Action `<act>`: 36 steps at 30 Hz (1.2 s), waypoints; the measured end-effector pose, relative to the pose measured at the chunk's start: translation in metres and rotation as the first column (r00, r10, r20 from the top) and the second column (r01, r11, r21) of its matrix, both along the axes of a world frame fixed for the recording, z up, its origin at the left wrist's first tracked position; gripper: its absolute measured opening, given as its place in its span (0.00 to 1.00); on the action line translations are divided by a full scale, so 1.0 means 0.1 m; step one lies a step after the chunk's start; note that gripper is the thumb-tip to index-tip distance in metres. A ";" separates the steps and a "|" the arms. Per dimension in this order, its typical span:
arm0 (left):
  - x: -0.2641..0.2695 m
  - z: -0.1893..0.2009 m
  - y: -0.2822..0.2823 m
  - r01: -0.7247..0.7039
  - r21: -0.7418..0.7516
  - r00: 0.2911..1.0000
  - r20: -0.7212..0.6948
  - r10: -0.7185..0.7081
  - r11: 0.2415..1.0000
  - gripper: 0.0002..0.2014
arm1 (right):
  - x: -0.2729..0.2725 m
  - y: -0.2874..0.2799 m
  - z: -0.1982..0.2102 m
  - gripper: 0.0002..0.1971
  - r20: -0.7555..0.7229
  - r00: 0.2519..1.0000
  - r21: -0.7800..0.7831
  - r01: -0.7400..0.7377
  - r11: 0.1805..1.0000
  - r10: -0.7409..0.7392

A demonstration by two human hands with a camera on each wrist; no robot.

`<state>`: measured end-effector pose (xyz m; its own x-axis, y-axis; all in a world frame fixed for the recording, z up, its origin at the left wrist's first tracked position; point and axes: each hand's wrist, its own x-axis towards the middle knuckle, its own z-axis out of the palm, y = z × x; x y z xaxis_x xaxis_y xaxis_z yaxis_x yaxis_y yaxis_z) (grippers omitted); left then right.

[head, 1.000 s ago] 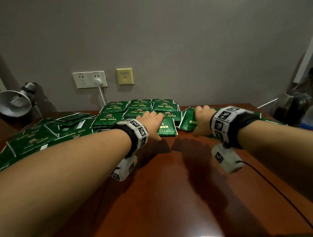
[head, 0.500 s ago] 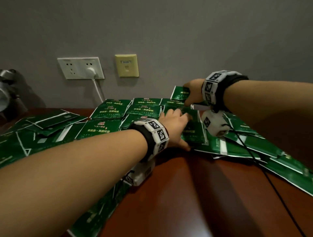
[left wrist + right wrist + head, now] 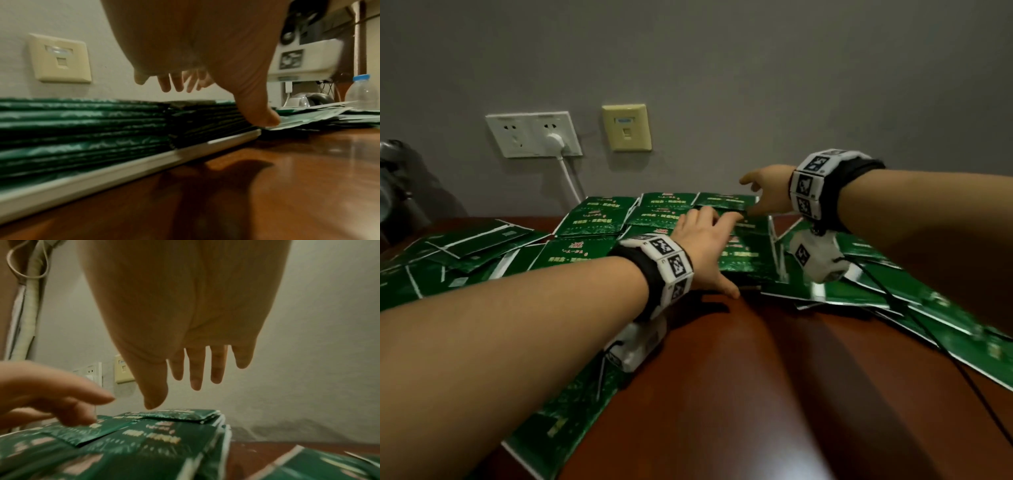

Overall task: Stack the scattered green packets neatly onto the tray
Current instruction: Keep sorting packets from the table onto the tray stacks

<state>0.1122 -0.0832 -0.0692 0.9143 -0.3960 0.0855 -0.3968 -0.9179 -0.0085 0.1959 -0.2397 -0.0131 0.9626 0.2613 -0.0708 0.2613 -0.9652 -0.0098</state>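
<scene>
Green packets [image 3: 654, 219] lie in neat piles on a white tray, whose rim [image 3: 123, 164] shows under them in the left wrist view. My left hand [image 3: 710, 238] rests flat on the piles with its fingers spread, and its thumb [image 3: 265, 116] touches the front edge of a pile. The fingertips press a loose top packet [image 3: 92, 431]. My right hand [image 3: 760, 192] hovers just above the far right pile [image 3: 180, 415] with straight fingers and holds nothing. More packets lie scattered on the left [image 3: 465, 253], on the right [image 3: 928, 308] and under my left forearm [image 3: 565, 421].
The brown table [image 3: 756, 394] meets a grey wall with a white socket plate [image 3: 517, 135], a plugged-in cord [image 3: 566, 171] and a beige plate [image 3: 627, 127]. A black cable [image 3: 945, 353] trails from my right wrist over the packets. A water bottle [image 3: 362, 92] and a kettle [image 3: 314, 99] stand at the far right.
Half a second ago my right hand held a packet above the far pile; now that hand is open and empty. My left hand has slid further onto the piles. The view has come closer.
</scene>
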 end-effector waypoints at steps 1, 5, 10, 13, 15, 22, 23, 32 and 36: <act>-0.08 0.04 -0.04 -0.010 0.009 1.000 0.013 0.010 1.000 0.59 | -0.15 -0.11 0.00 0.38 -0.010 1.000 -0.003 0.019 1.000 -0.019; -0.48 0.14 -0.32 -0.005 0.040 0.999 0.053 0.003 0.999 0.50 | -0.86 -0.64 -0.02 0.38 -0.058 0.992 -0.068 0.107 0.992 -0.111; -1.03 0.02 -1.00 0.180 0.072 0.979 -0.116 -0.171 0.981 0.35 | -1.82 -1.36 -0.08 0.36 -0.068 0.963 -0.156 0.248 0.956 -0.261; -1.34 -0.15 -1.43 0.265 0.052 0.944 -0.219 -0.248 0.963 0.35 | -2.32 -1.76 -0.21 0.33 -0.067 0.931 -0.233 0.336 0.913 -0.360; -1.52 -0.26 -1.65 0.285 0.029 0.929 -0.255 -0.269 0.958 0.38 | -2.59 -2.01 -0.31 0.31 -0.100 0.898 -0.250 0.394 0.884 -0.428; -1.58 -0.42 -2.29 0.229 0.091 0.947 -0.252 -0.200 0.969 0.47 | -3.24 -2.59 -0.66 0.46 -0.142 0.793 -0.189 0.566 0.802 -0.593; -1.56 -0.44 -2.37 0.226 0.092 0.946 -0.257 -0.196 0.970 0.48 | -3.29 -2.63 -0.70 0.47 -0.188 0.791 -0.196 0.550 0.812 -0.582; -1.40 -0.46 -2.63 0.267 0.207 0.926 -0.326 -0.191 0.941 0.42 | -3.28 -2.80 -0.81 0.49 -0.229 0.849 -0.304 0.402 0.864 -0.476; -1.48 -0.38 -2.58 0.277 0.214 0.922 -0.335 -0.196 0.937 0.42 | -3.35 -2.76 -0.77 0.45 -0.247 0.870 -0.255 0.365 0.895 -0.426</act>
